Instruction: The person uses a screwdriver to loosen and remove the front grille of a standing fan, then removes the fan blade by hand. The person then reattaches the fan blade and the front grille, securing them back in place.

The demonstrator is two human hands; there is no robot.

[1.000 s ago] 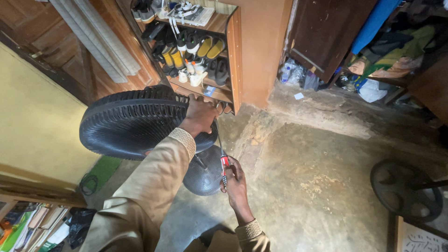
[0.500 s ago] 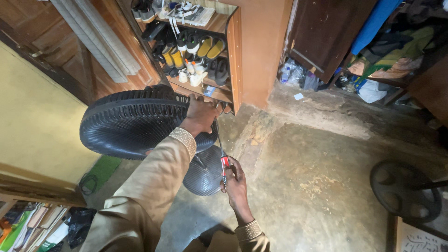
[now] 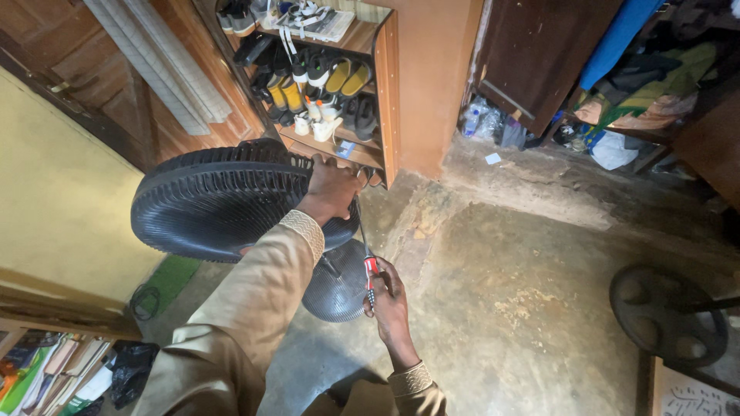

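1. Fan grille [image 3: 220, 200], black and round, hangs tilted above the concrete floor [image 3: 524, 308], in front of the wooden shoe rack [image 3: 381, 85] and just above the fan's round base [image 3: 337, 285].
2. Left hand [image 3: 331, 189] reaches forward from a tan sleeve [image 3: 247, 308] with a patterned cuff and is clamped over the near right edge of the grille, fingers curled across its rim.
3. Right hand [image 3: 389, 296] sits lower and nearer the body, palm turned inward, closed around a screwdriver [image 3: 368, 266] with a red and dark handle; the thin shaft points up toward the underside of the grille beside the left hand.
4. The two hands are apart, one above the other, with the screwdriver spanning the gap.
5. Clear plastic bottles [image 3: 486, 123] stand on the ground by the dark wooden door at top right; a small pale blue scrap [image 3: 492, 159] lies on the floor near them.
6. Colourful flat packets and books [image 3: 46, 370] crowd the bottom left corner, beside a black bag [image 3: 131, 370].
7. A white sheet with dark scribbled lines [image 3: 694, 393] is cut off at the bottom right, below a second dark round base [image 3: 667, 316].
8. Where the screwdriver tip meets the fan is hidden behind the left hand and grille, and the fan's pole shows only as a short stub.
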